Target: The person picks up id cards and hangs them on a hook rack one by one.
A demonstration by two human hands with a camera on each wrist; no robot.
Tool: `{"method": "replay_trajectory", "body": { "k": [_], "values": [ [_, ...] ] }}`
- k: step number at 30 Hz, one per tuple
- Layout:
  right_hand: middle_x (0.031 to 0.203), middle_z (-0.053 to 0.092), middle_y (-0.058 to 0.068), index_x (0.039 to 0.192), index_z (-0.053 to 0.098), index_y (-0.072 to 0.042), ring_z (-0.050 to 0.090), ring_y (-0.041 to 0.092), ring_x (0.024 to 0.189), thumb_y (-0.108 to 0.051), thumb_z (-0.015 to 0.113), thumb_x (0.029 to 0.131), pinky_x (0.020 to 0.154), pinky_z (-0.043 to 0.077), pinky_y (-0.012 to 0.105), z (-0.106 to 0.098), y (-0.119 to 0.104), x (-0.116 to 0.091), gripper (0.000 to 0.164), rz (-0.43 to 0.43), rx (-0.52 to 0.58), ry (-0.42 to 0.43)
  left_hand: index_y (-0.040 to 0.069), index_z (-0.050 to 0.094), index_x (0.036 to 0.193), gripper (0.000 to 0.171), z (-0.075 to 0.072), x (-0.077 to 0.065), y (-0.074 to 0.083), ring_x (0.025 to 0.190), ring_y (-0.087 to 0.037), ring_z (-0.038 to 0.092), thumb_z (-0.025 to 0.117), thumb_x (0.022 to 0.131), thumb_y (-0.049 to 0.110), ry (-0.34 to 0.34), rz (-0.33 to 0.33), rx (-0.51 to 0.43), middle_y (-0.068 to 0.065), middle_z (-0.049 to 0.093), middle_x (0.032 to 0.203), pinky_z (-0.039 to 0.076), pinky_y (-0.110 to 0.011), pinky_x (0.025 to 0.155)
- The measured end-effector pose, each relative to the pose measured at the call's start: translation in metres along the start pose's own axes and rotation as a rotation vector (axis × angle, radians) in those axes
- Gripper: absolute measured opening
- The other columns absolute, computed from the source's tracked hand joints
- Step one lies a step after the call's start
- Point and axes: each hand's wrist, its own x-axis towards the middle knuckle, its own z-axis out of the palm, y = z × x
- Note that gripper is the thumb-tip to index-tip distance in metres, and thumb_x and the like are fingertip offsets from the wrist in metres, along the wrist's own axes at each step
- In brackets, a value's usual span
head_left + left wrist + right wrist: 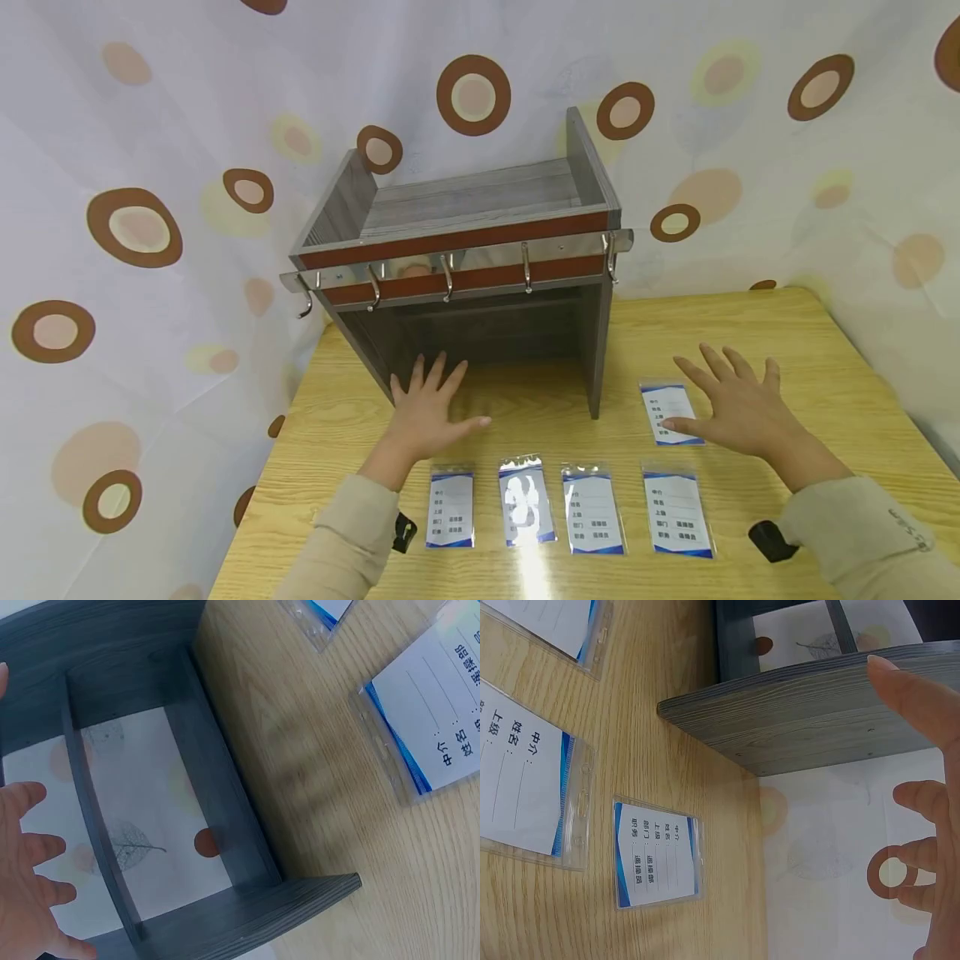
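Both hands hover with fingers spread and hold nothing. My left hand (pixel 426 417) is in front of a grey wooden shelf rack (pixel 592 350), near its lower left side. To the right of the rack, my right hand (pixel 738 408) overlaps a plastic-sleeved name badge (pixel 667 408) in the head view. Several more badges lie in a row nearer me: a left one (pixel 450 510), a glare-covered one (pixel 526 503), another (pixel 593 512) and a right one (pixel 678 512). In the right wrist view, the thumb overlaps the rack's side panel (pixel 780 724).
A metal rail with several hooks (pixel 447 279) runs across the rack's front, sticking out at both ends. The rack stands at the back of a wood-grain table (pixel 780 333). A patterned curtain (pixel 525 50) hangs behind and on both sides.
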Motion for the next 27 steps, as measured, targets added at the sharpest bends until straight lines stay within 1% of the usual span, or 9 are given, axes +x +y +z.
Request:
{"method": "replay_trajectory", "body": {
  "k": [6, 10, 13, 17, 20, 27],
  "values": [
    [0.132, 0.024, 0.028, 0.134, 0.028, -0.011, 0.018, 0.049, 0.116, -0.066, 0.051, 0.069, 0.082, -0.006, 0.069, 0.001, -0.001, 0.002, 0.088, 0.0, 0.005, -0.003, 0.024, 0.021, 0.138, 0.086, -0.004, -0.004, -0.006, 0.126, -0.038, 0.006, 0.034, 0.07, 0.075, 0.032, 0.0, -0.013, -0.01, 0.015, 0.142, 0.005, -0.067, 0.088],
    [0.132, 0.023, 0.027, 0.134, 0.028, -0.01, 0.018, 0.049, 0.116, -0.066, 0.051, 0.069, 0.083, -0.006, 0.069, 0.002, -0.001, 0.003, 0.088, 0.0, 0.012, -0.008, 0.025, 0.019, 0.138, 0.086, -0.007, -0.008, -0.011, 0.127, -0.038, 0.006, 0.033, 0.07, 0.075, 0.049, -0.003, -0.008, -0.01, 0.014, 0.142, 0.005, -0.066, 0.088],
    [0.132, 0.023, 0.027, 0.134, 0.028, -0.01, 0.018, 0.049, 0.116, -0.066, 0.051, 0.069, 0.083, -0.006, 0.069, 0.003, -0.001, 0.003, 0.089, 0.003, 0.014, -0.013, 0.025, 0.019, 0.139, 0.086, -0.01, -0.012, -0.015, 0.127, -0.038, 0.004, 0.035, 0.07, 0.074, 0.068, -0.003, -0.031, -0.01, 0.015, 0.142, 0.003, -0.067, 0.088],
    [0.133, 0.022, 0.028, 0.135, 0.026, -0.01, 0.017, 0.049, 0.116, -0.066, 0.051, 0.069, 0.083, -0.006, 0.069, 0.006, 0.001, 0.005, 0.09, 0.002, 0.017, -0.021, 0.025, 0.018, 0.139, 0.085, -0.019, -0.02, -0.018, 0.127, -0.037, 0.003, 0.038, 0.071, 0.072, 0.092, -0.011, -0.052, -0.01, 0.014, 0.142, 0.001, -0.066, 0.089],
    [0.133, 0.021, 0.028, 0.136, 0.024, -0.01, 0.017, 0.049, 0.116, -0.066, 0.051, 0.069, 0.083, -0.006, 0.069, 0.009, 0.003, 0.006, 0.09, 0.005, 0.02, -0.031, 0.025, 0.017, 0.139, 0.084, -0.026, -0.026, -0.02, 0.127, -0.037, 0.003, 0.04, 0.072, 0.07, 0.113, -0.012, -0.047, -0.01, 0.013, 0.142, 0.002, -0.065, 0.089],
    [0.132, 0.022, 0.029, 0.134, 0.025, -0.006, 0.018, 0.048, 0.116, -0.064, 0.052, 0.07, 0.083, -0.003, 0.069, 0.014, 0.01, 0.008, 0.09, 0.015, 0.039, -0.033, 0.022, 0.019, 0.139, 0.083, -0.043, -0.038, -0.025, 0.127, -0.038, 0.003, 0.045, 0.073, 0.066, 0.179, 0.007, -0.045, -0.012, 0.012, 0.142, 0.004, -0.067, 0.088]
  ]
}}
